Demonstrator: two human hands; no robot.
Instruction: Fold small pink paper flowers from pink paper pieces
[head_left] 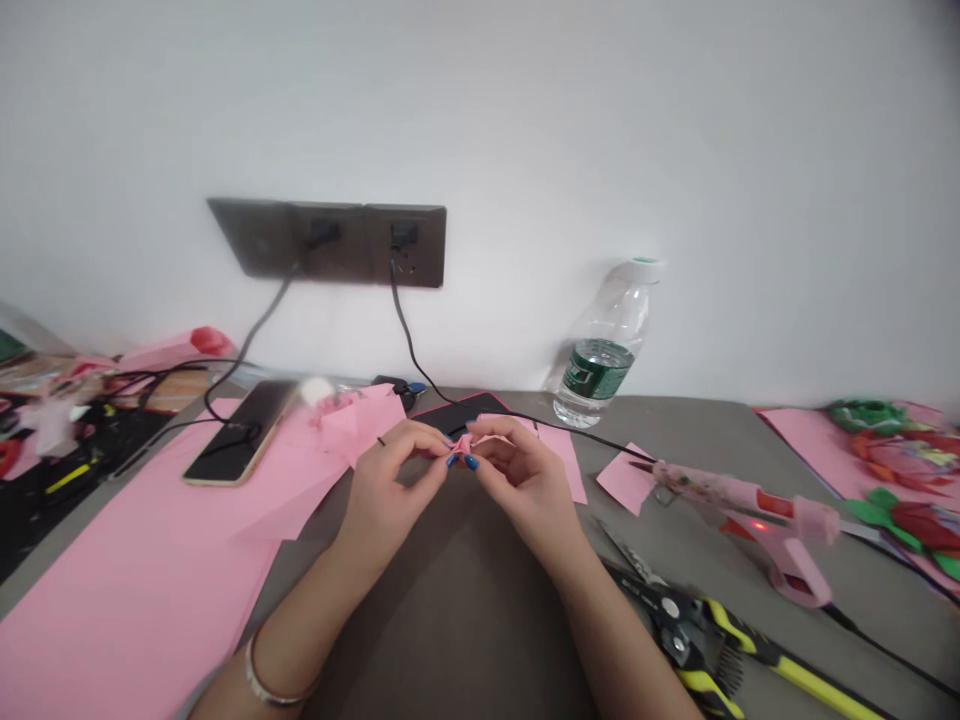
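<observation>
Between the fingertips of both hands is a small folded piece of pink paper (pixel 463 445). My left hand (pixel 397 478) pinches its left side with thumb and forefinger. From the other side, my right hand (pixel 525 476) pinches it the same way, its other fingers curled. The thumbs almost meet, so part of the paper is hidden. Pink paper scraps (pixel 562 455) lie on the table just behind my right hand. A crumpled pink sheet (pixel 367 425) is behind my left hand.
Large pink sheets (pixel 142 580) and a phone (pixel 240 440) lie left. A bottle (pixel 604 350) leans near the wall. On the right are a pink glue gun (pixel 757 515) with a red light, yellow-black pliers (pixel 690 625) and paper flowers (pixel 907 450). Cords run from the wall sockets (pixel 345 240).
</observation>
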